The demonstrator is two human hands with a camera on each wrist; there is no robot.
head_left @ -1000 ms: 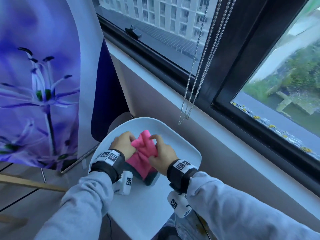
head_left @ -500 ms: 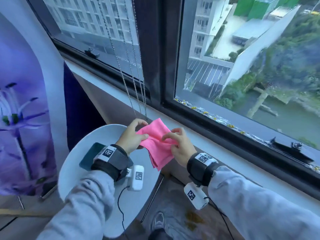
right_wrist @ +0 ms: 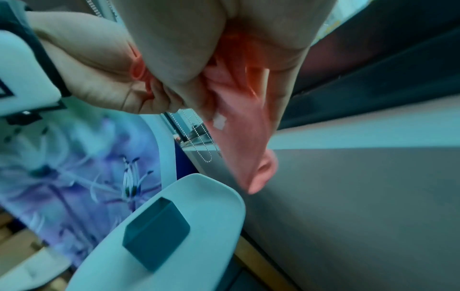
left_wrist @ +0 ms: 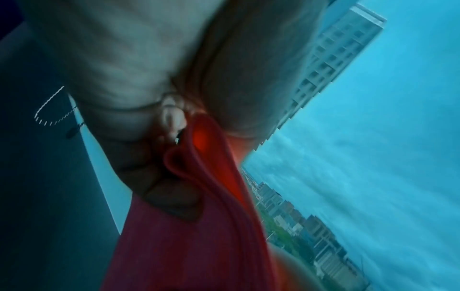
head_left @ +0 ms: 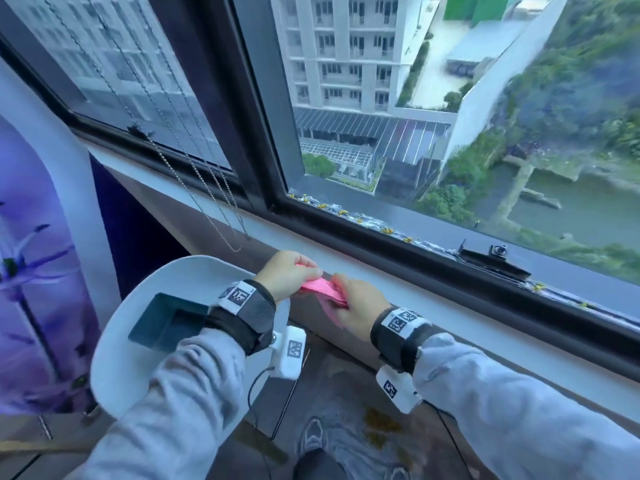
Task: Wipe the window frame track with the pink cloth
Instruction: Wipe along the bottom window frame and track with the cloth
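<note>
A folded pink cloth (head_left: 320,289) is held between both hands, just in front of the pale window sill (head_left: 381,271). My left hand (head_left: 287,278) grips its left end and my right hand (head_left: 356,299) pinches its right end, so most of the cloth is hidden. In the right wrist view the pink cloth (right_wrist: 246,137) hangs down in folds below the fingers. In the left wrist view the cloth (left_wrist: 199,196) looks dark red, pressed by curled fingers. The dark window frame track (head_left: 415,247) runs along the base of the glass, beyond the hands.
A white round table (head_left: 117,344) with a teal box (head_left: 162,320) stands at the lower left. Bead chains (head_left: 207,192) hang beside the dark vertical window post (head_left: 249,116). A small black device (head_left: 491,258) sits on the track at right. A purple flower banner (head_left: 34,271) stands at left.
Both hands lifted the cloth off the table and carried it right toward the sill. The spread cloth is now folded narrow between the hands. The view has swung toward the window.
</note>
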